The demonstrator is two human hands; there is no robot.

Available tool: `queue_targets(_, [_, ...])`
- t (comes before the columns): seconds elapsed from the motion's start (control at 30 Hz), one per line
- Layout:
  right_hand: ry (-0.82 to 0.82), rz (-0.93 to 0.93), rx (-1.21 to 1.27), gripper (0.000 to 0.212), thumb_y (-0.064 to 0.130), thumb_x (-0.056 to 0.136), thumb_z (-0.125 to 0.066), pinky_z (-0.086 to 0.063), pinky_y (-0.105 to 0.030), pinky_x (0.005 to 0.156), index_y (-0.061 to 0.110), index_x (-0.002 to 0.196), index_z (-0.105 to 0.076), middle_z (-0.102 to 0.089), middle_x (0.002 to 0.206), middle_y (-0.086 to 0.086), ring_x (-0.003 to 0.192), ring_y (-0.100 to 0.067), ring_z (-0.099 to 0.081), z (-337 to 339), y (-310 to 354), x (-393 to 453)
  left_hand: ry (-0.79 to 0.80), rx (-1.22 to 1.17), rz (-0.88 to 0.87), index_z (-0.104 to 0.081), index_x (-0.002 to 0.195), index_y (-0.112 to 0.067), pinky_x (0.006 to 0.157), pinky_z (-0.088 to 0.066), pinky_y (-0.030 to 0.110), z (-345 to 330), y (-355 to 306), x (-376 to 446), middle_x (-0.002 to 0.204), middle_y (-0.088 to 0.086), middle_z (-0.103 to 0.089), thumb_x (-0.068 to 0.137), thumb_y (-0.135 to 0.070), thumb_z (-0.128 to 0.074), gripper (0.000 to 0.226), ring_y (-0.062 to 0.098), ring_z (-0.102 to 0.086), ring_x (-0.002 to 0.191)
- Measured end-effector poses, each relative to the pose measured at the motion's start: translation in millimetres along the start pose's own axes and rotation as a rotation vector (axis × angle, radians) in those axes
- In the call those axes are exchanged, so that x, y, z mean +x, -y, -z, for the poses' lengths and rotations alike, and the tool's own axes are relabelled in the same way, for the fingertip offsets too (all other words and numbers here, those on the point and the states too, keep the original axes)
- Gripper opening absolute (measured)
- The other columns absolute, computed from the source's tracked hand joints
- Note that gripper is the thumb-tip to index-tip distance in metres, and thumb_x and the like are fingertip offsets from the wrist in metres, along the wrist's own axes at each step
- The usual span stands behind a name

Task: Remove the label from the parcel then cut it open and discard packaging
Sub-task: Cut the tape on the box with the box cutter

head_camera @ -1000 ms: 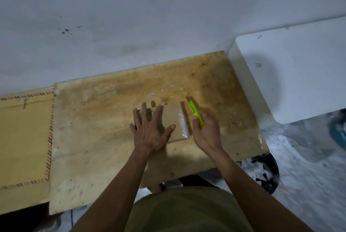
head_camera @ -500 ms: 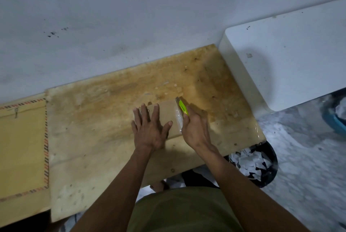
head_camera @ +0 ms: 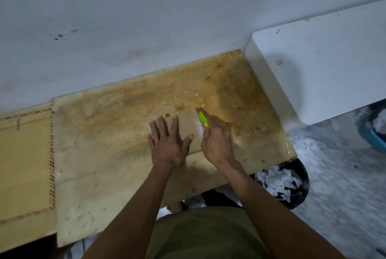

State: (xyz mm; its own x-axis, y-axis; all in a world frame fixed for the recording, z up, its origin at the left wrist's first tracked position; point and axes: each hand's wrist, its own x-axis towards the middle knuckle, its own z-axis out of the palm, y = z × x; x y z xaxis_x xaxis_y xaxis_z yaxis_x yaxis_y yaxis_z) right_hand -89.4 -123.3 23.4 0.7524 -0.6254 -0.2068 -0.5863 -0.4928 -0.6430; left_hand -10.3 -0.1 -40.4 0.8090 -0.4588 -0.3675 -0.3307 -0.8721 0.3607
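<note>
A small brown parcel (head_camera: 187, 122) wrapped in clear tape lies flat on the worn wooden table (head_camera: 117, 133). My left hand (head_camera: 168, 143) rests flat on the parcel's left part, fingers spread, pressing it down. My right hand (head_camera: 217, 143) grips a bright green utility knife (head_camera: 203, 119), whose tip lies against the parcel's taped right edge. The parcel's near side is hidden under both hands. I cannot see a label.
A black bin (head_camera: 286, 183) holding torn white paper stands on the floor under the table's right front corner. A white block (head_camera: 321, 66) borders the table on the right. A yellow board (head_camera: 23, 164) with striped edging lies left. A blue tub (head_camera: 373, 131) sits far right.
My right hand has brought the green knife leftward from beside the parcel onto its right edge. My left hand stays pressed on the parcel.
</note>
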Motion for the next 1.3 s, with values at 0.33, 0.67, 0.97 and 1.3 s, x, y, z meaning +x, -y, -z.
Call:
queue_targets(0.33, [0.005,-0.017,-0.035,0.039,0.016,0.100,-0.045,-0.044,-0.030,0.067,0.016,0.139,-0.049,-0.070,0.104,-0.018,0.093,-0.039,-0.066,-4,-1,4,0.010,0.001,-0.003,0.000,0.158,-0.037,0.120,0.002,0.057,1,0,0,0.166,0.008,0.019,0.089,-0.078,-0.026,0.084,0.033,0.027,0.149])
queue_targets(0.67, [0.032,-0.033,-0.124,0.039,0.011,0.096,-0.049,-0.049,-0.032,0.068,0.013,0.135,-0.052,-0.071,0.103,-0.019,0.093,-0.039,-0.067,-4,7,10,0.019,0.012,-0.002,0.000,0.158,-0.037,0.120,0.002,0.058,2,-2,0,0.165,0.008,0.020,0.089,-0.078,-0.026,0.084,0.033,0.027,0.149])
queue_targets(0.97, [0.099,-0.077,-0.209,0.019,0.008,0.094,-0.050,-0.041,-0.028,0.061,0.000,0.107,-0.062,-0.069,0.099,-0.022,0.088,-0.037,-0.068,7,10,1,0.015,0.020,0.004,0.003,0.158,-0.037,0.120,0.003,0.057,0,-2,0,0.165,0.008,0.021,0.090,-0.077,-0.025,0.083,0.033,0.028,0.148])
queue_targets(1.3, [0.103,-0.066,-0.290,0.020,0.006,0.093,-0.049,-0.041,-0.027,0.064,0.006,0.110,-0.061,-0.069,0.101,-0.019,0.092,-0.036,-0.068,4,0,-17,0.002,0.016,0.001,0.001,0.158,-0.036,0.121,0.002,0.057,-1,-1,0,0.166,0.009,0.017,0.091,-0.076,-0.025,0.082,0.034,0.025,0.150])
